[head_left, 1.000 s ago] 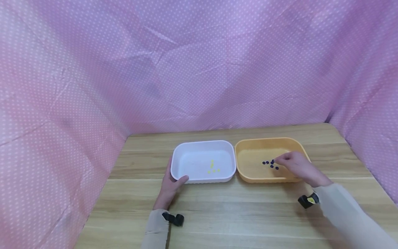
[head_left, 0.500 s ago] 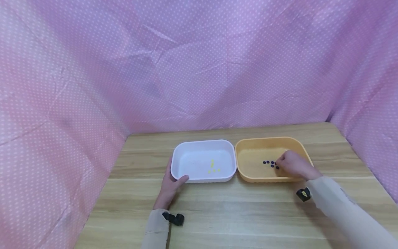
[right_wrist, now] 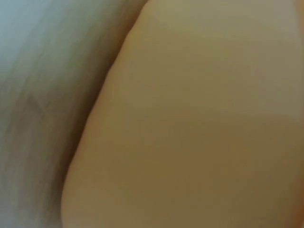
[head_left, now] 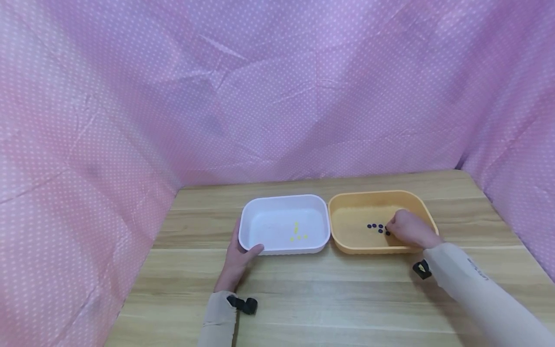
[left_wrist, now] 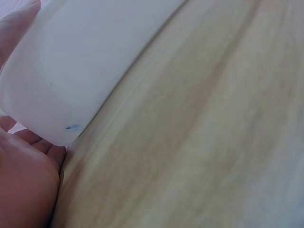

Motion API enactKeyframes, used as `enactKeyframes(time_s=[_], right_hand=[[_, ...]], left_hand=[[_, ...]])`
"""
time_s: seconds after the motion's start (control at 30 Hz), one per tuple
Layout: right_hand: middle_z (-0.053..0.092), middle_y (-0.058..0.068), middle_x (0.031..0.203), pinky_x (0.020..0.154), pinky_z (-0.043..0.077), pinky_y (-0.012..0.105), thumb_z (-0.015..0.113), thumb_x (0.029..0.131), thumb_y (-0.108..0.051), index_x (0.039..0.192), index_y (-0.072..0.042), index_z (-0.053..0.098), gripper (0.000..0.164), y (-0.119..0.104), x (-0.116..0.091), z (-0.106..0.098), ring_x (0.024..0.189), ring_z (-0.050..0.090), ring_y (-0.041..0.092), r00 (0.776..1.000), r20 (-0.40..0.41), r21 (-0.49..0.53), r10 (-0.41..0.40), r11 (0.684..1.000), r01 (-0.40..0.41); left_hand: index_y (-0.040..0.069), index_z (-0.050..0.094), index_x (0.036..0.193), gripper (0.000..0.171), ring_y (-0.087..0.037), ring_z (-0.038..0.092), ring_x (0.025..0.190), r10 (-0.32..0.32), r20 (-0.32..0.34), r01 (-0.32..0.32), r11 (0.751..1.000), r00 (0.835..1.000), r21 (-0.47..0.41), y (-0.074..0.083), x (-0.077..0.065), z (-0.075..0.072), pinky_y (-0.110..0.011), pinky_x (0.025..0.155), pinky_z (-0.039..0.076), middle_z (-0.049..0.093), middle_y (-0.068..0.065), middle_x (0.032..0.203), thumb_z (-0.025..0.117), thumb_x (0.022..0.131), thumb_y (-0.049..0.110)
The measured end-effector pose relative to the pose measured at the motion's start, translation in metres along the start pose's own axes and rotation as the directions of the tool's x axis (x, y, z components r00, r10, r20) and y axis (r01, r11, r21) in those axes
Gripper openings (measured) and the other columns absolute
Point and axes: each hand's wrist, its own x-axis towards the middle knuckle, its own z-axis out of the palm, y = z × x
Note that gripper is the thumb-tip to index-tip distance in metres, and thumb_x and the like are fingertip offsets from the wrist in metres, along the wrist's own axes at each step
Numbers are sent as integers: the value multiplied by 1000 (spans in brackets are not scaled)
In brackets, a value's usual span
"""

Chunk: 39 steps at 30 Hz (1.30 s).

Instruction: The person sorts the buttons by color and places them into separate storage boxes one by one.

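Observation:
At the white plastic tray [head_left: 284, 251], my left hand [head_left: 234, 260] grips the near left corner, its thumb over the rim. In the left wrist view the fingers curl beneath the outer corner. Several small yellow pieces [head_left: 296, 231] lie on that tray's floor. My right hand [head_left: 411, 228] reaches into the orange tray [head_left: 368, 250] with fingers curled, the fingertips at a small dark round piece [head_left: 387, 227], which is partly hidden. Several other dark pieces [head_left: 380, 231] lie just left of it. The right wrist view holds mostly the orange tray's outer wall [right_wrist: 190, 118], blurred.
Both trays stand side by side on a wood-grain table [head_left: 329, 299], their neighbouring ends touching or nearly so. A pink dotted cloth [head_left: 277, 96] hangs behind and along both sides. Black wrist devices are strapped over both sleeves.
My right hand has moved slightly right and its fingers have curled more. One dark piece at its fingertips has shifted right, away from the others. The left hand stays on the white tray.

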Motion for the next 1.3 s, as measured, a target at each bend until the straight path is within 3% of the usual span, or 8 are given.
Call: enactKeyframes(time_s=[0.3, 0.6, 0.77, 0.9, 1.1, 1.3], right_hand=[[38, -5, 48, 44, 33, 24, 48, 84, -8, 51, -17, 40, 35, 1, 2, -2, 44, 36, 10, 999, -32, -36, -2, 999, 1], [44, -1, 54, 47, 35, 28, 46, 82, -7, 57, -15, 43, 26, 5, 2, -1, 47, 41, 14, 996, -85, -100, -25, 995, 16], [39, -3, 51, 46, 34, 28, 43, 88, -10, 55, -16, 39, 34, 1, 0, 0, 46, 37, 13, 991, -129, -44, -38, 998, 32], [41, -2, 54, 48, 35, 29, 42, 91, -11, 62, -11, 45, 30, -11, -4, 3, 48, 39, 15, 974, -218, -34, -59, 998, 53], [60, 6, 72, 50, 42, 32, 46, 95, -15, 98, 5, 63, 26, -32, -18, 8, 57, 50, 18, 933, -353, -29, -72, 997, 66], [63, 10, 81, 51, 45, 31, 50, 97, -16, 103, 8, 63, 28, -40, -26, 13, 58, 52, 17, 900, -417, -13, -125, 991, 132]], left_hand=[[30, 9, 157, 104, -14, 24, 143, 3, 12, -2, 1000, 1000, -25, 0, 3, 0, -36, 116, 24, 19, 12, 159, 79, 82, 15], [29, 11, 157, 106, -14, 26, 142, -19, -4, 19, 1000, 1000, 24, -5, 8, 4, -39, 115, 26, 21, 14, 158, 82, 79, 24], [28, 11, 157, 107, -16, 28, 140, -6, -2, 6, 999, 1000, 34, -6, 11, 3, -41, 115, 26, 21, 12, 157, 83, 78, 29], [26, 10, 157, 108, -17, 27, 141, 1, -5, -1, 1000, 1000, 15, -8, 13, 0, -41, 115, 24, 20, 10, 158, 83, 78, 26], [26, 10, 158, 108, -18, 25, 142, -9, -8, 9, 1000, 1000, 10, -10, 19, 0, -42, 116, 22, 19, 8, 159, 83, 78, 26], [27, 9, 157, 107, -18, 25, 142, -42, -6, 42, 999, 999, 24, -10, 28, 1, -43, 116, 23, 18, 9, 159, 82, 79, 28]])
